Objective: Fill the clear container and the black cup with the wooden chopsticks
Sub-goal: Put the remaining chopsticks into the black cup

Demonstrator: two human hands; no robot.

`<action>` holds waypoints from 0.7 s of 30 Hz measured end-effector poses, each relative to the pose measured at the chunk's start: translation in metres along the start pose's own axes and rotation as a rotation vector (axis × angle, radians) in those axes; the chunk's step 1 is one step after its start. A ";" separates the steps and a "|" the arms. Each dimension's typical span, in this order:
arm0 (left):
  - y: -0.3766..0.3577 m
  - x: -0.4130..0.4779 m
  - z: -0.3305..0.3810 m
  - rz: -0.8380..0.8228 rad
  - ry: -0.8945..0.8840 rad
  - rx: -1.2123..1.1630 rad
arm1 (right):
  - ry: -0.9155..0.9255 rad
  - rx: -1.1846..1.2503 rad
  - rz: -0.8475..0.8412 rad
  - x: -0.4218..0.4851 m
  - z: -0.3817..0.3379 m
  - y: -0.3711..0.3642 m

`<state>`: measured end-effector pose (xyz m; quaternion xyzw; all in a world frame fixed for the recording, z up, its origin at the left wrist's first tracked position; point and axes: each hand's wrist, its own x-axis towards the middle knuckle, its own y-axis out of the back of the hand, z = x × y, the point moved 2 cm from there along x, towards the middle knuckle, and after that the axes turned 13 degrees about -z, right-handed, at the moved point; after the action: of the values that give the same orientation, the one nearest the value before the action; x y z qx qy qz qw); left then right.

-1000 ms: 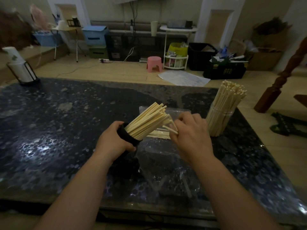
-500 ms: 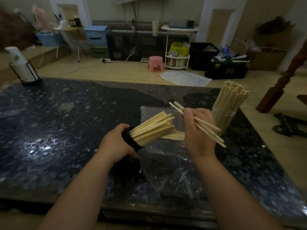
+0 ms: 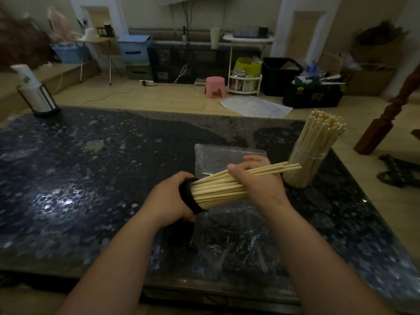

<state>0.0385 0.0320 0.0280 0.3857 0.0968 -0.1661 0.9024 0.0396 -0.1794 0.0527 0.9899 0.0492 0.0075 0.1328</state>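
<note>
My left hand (image 3: 169, 202) grips the black cup (image 3: 189, 196), tipped on its side with its mouth facing right. A thick bundle of wooden chopsticks (image 3: 218, 192) sticks out of it. My right hand (image 3: 254, 180) holds a few more chopsticks (image 3: 279, 168) laid along the top of that bundle, their ends pointing right. The clear container (image 3: 305, 164) stands upright at the right, packed with chopsticks that fan out above its rim.
A clear plastic bag (image 3: 225, 155) lies flat on the dark speckled table (image 3: 91, 178) under and beyond my hands. A paper roll in a black holder (image 3: 36, 96) stands at the far left corner. The table's right edge runs close behind the clear container.
My right hand has swung the few chopsticks it picked up down onto the bundle in the cup. The cup has tipped flatter, its mouth turned further right.
</note>
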 end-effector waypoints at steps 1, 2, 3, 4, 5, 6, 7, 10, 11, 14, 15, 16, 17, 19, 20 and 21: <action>-0.001 0.000 0.000 0.000 -0.007 0.009 | -0.024 0.046 -0.033 -0.001 0.000 -0.001; -0.001 0.000 0.000 -0.002 -0.011 0.017 | -0.050 0.092 -0.066 -0.001 0.001 -0.002; -0.002 0.000 0.000 -0.007 -0.013 0.027 | -0.072 0.125 -0.092 -0.002 0.002 -0.002; -0.002 0.000 0.000 -0.014 -0.014 0.036 | -0.091 0.141 -0.111 -0.002 0.002 -0.001; -0.002 0.000 0.000 -0.022 -0.014 0.043 | -0.103 0.148 -0.137 -0.004 0.001 0.000; -0.002 0.001 0.000 -0.026 -0.013 0.049 | -0.105 0.179 -0.154 -0.004 0.000 -0.001; -0.001 0.001 0.000 -0.024 -0.013 0.054 | -0.104 0.232 -0.156 -0.005 0.000 -0.002; 0.000 0.001 0.001 -0.006 -0.021 0.042 | -0.110 0.398 -0.055 -0.007 -0.004 -0.002; -0.001 0.001 0.001 -0.005 -0.023 0.033 | -0.112 0.419 -0.021 -0.007 -0.005 -0.003; -0.002 0.001 0.000 -0.015 -0.019 0.025 | -0.101 0.260 -0.051 -0.008 -0.006 -0.004; -0.003 0.001 0.000 -0.022 -0.014 0.039 | -0.113 0.209 -0.091 -0.008 -0.006 -0.004; -0.003 0.002 -0.001 -0.027 -0.009 0.054 | -0.129 0.200 -0.118 -0.008 -0.004 -0.004; -0.003 0.001 -0.001 -0.032 -0.003 0.065 | -0.146 0.222 -0.124 -0.007 -0.003 -0.004; -0.002 0.001 -0.001 -0.037 0.002 0.065 | -0.165 0.339 -0.065 -0.007 -0.004 -0.003; -0.002 0.002 -0.002 -0.037 0.003 0.061 | -0.178 0.403 -0.014 -0.007 -0.004 -0.001; -0.001 0.002 -0.002 -0.034 0.005 0.058 | -0.200 0.441 0.031 -0.006 -0.004 -0.001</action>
<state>0.0396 0.0317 0.0253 0.4105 0.1007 -0.1834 0.8875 0.0335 -0.1784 0.0560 0.9914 0.0211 -0.0994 -0.0824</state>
